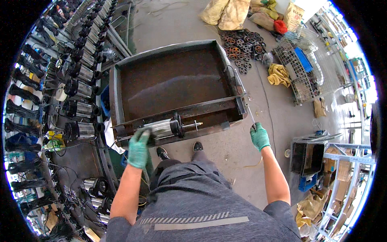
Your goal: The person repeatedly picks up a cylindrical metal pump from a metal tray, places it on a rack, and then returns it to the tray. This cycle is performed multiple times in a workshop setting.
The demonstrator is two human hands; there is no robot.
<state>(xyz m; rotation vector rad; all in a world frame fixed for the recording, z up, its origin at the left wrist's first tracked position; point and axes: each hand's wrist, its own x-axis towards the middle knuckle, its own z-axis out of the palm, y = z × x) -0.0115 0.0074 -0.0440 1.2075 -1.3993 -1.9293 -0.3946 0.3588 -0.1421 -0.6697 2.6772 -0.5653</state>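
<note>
A shiny metal cylindrical motor (162, 129) with black end caps lies along the near edge of a rusty steel tank (177, 105). Out of its right end comes a thin shaft with a small crosspiece (196, 124). My left hand (139, 150), in a green glove, is closed at the motor's left end; its fingertips are slightly blurred. My right hand (260, 138), gloved too, grips a thin metal rod (250, 113) beyond the tank's right corner. The rod's far end reaches up beside the tank's rim, and whether it touches there I cannot tell.
Rows of similar motors (82, 88) with black cables fill the rack on the left. Past the tank lie several black handwheels (244, 46) and sacks (234, 14). On the right stand a wire cage (296, 70), a black bin (307, 158) and blue shelving (350, 158). A cable crosses the floor.
</note>
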